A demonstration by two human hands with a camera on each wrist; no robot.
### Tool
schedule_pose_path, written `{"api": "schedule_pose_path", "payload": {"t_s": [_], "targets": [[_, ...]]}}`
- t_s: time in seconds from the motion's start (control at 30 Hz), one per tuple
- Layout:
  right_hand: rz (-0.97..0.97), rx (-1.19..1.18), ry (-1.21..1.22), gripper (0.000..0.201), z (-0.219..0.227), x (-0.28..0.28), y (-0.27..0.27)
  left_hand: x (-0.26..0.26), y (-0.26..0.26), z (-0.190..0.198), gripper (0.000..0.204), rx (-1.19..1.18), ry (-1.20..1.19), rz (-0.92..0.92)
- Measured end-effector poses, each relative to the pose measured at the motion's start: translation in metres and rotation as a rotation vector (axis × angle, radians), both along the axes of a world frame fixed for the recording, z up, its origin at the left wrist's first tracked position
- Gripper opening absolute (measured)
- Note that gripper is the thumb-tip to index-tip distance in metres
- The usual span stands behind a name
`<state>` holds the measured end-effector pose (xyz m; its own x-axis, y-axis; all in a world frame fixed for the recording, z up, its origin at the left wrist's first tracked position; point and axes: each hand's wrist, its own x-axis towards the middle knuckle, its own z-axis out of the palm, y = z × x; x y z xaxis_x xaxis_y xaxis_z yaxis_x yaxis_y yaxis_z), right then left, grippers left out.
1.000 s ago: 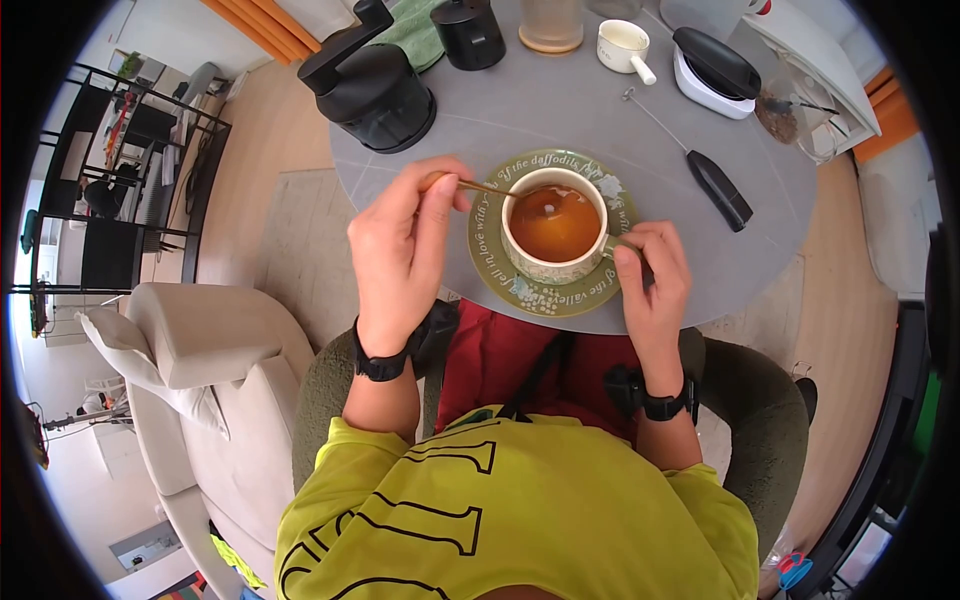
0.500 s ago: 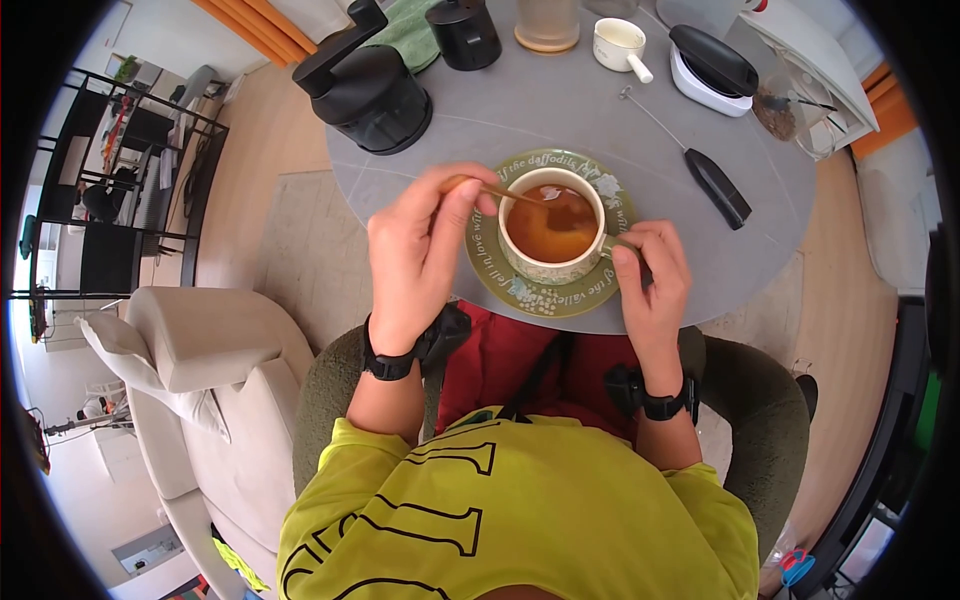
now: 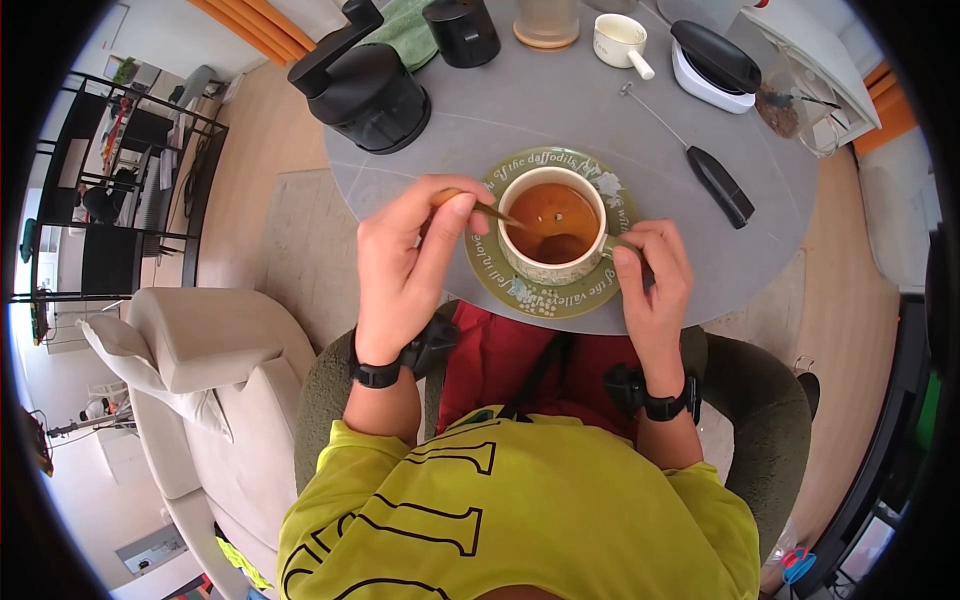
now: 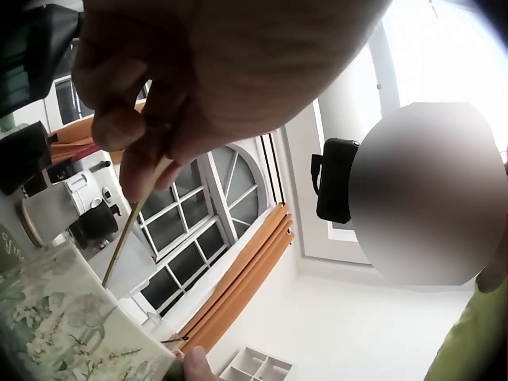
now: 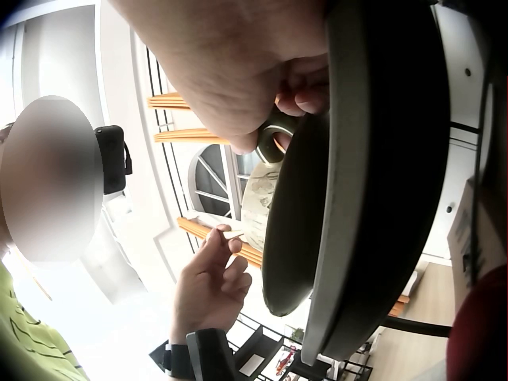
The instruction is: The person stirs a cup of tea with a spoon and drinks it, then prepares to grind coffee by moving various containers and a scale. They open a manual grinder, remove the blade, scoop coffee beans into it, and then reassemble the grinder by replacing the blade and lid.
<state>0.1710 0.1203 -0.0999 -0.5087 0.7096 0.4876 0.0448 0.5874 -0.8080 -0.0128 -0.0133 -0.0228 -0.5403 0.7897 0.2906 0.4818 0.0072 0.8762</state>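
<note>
A floral cup (image 3: 545,272) of amber-brown liquid (image 3: 545,205) stands on a green saucer (image 3: 560,304) with white lettering. Between thumb and fingers, my left hand (image 3: 400,260) pinches the handle of a slim gold-coloured spoon (image 3: 490,211). The spoon slants over the cup's left rim, its lower end down in the liquid. On the other side, my right hand (image 3: 655,290) grips the cup's green handle (image 5: 274,135). From the left wrist, the spoon's thin stem (image 4: 125,234) runs down behind the cup's patterned wall (image 4: 67,317).
A black hand-crank grinder (image 3: 370,105) and black jug (image 3: 462,32) stand at the back left on the grey round table (image 3: 440,140). A milk frother (image 3: 718,185) lies to the right. Behind are a small white handled pot (image 3: 618,40) and a white-and-black scale (image 3: 712,75).
My left hand has swung right and then back left, moving the spoon through the liquid; its lower end now sits nearer the front of the cup. My right hand stays on the handle.
</note>
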Motion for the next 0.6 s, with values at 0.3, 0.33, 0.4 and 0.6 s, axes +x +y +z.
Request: {"api": "schedule_pose_path", "payload": {"t_s": [0.3, 0.33, 0.4, 0.6], "targets": [[-0.003, 0.006, -0.007, 0.022, 0.001, 0.001, 0.000, 0.000, 0.011, -0.013, 0.015, 0.108, 0.263, 0.171], [-0.002, 0.006, -0.006, 0.022, 0.000, 0.000, 0.000, -0.002, 0.009, -0.012, 0.015, 0.108, 0.263, 0.172], [-0.003, 0.003, 0.007, 0.022, -0.001, 0.000, 0.000, -0.004, 0.003, -0.008, 0.015, 0.077, 0.317, 0.182], [-0.005, 0.004, 0.003, 0.021, 0.000, 0.000, -0.001, 0.002, -0.003, -0.002, 0.012, 0.024, 0.082, 0.043]]}}
